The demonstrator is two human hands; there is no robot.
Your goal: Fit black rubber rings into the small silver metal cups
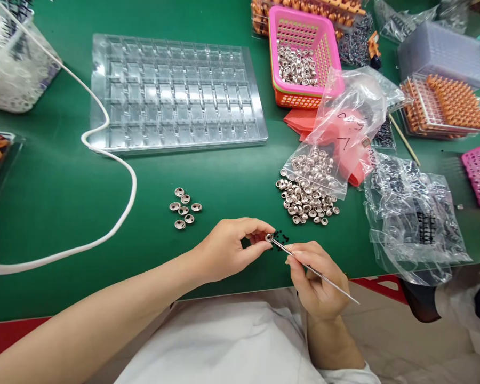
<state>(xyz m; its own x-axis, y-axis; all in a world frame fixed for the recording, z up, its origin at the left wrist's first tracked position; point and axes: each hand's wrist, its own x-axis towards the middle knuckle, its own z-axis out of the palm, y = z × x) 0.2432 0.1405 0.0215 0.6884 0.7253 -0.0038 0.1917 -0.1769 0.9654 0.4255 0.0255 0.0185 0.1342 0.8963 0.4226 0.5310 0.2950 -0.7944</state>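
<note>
Between thumb and forefinger, my left hand point(236, 248) pinches a small silver metal cup point(269, 237). My right hand point(319, 277) grips a thin metal tool point(320, 274), whose tip reaches the cup; whether it touches the inside is too small to tell. Tiny black pieces point(280, 240) lie on the green table just behind the fingertips. A small group of silver cups point(183, 210) sits to the left, beyond my left forearm. A larger pile of the same cups point(310, 200) spills from a clear plastic bag point(354, 101) behind my right hand.
An empty clear compartment tray point(180, 96) lies at the back. A pink basket point(330, 32) holds more cups. A white cable point(134, 184) curves across the left. Bags of black parts point(416, 213), orange parts point(456, 101) and grey stacked trays point(444, 56) stand on the right.
</note>
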